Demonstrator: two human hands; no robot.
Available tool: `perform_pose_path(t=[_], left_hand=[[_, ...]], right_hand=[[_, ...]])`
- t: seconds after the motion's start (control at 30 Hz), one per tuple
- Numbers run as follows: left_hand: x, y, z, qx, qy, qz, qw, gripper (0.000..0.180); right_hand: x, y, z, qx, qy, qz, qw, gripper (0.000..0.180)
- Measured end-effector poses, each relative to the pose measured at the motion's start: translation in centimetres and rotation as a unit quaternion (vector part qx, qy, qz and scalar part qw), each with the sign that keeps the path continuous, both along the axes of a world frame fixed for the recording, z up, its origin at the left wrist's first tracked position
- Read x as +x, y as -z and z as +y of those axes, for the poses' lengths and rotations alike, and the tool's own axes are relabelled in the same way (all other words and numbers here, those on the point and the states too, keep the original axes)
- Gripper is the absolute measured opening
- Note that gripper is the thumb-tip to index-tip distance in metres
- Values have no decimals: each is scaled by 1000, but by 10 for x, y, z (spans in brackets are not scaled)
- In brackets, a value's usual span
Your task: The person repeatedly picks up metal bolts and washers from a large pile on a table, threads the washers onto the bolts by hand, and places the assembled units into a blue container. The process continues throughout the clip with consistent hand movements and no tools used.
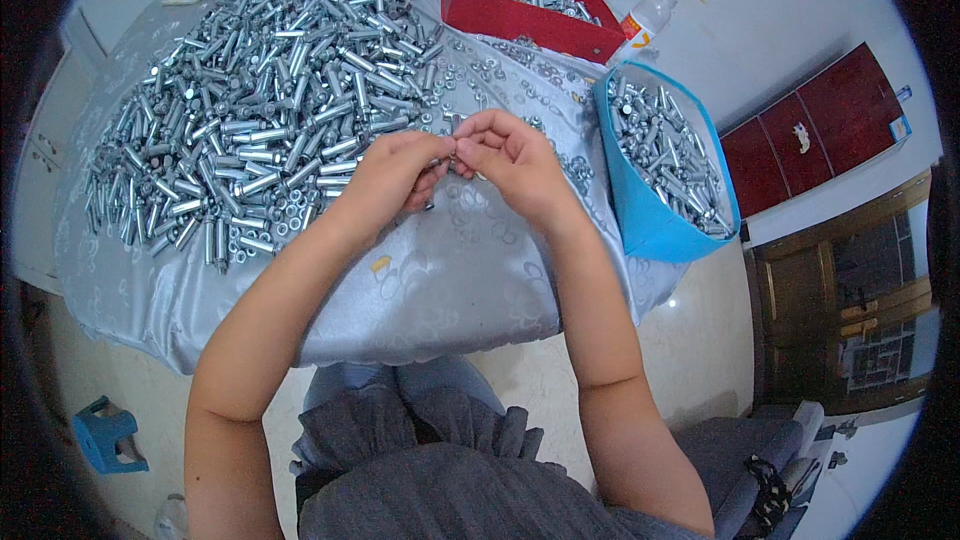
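Observation:
My left hand [392, 175] and my right hand [510, 162] meet fingertip to fingertip over a table draped in silvery patterned cloth [440, 280]. Between the fingers sits a small metal part, mostly hidden; I cannot tell its exact kind. A big heap of silver bolts with sleeves [260, 110] lies to the left of my hands. Loose nuts and washers [520, 70] are scattered beyond my fingers.
A blue container [650, 210] full of assembled bolts stands at the right table edge. A red box [530, 20] with more bolts sits at the back, a plastic bottle [645, 20] beside it. A blue stool [108, 435] stands on the floor lower left.

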State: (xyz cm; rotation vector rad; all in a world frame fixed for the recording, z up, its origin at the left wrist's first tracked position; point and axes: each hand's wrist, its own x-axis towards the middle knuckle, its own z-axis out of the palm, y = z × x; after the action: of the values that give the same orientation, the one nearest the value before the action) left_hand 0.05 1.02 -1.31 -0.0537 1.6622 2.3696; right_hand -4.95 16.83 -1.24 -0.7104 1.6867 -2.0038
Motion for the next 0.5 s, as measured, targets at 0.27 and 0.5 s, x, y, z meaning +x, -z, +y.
perform_pose_path(t=[0.27,0.5], left_hand=[[-2,3,-5,64,9,-28,998,24],[-3,4,-3,90,-15,21,996,23]], right_hand=[[7,0,-6,56,62,73,994,15],[9,-1,-4,64,53,136,987,17]])
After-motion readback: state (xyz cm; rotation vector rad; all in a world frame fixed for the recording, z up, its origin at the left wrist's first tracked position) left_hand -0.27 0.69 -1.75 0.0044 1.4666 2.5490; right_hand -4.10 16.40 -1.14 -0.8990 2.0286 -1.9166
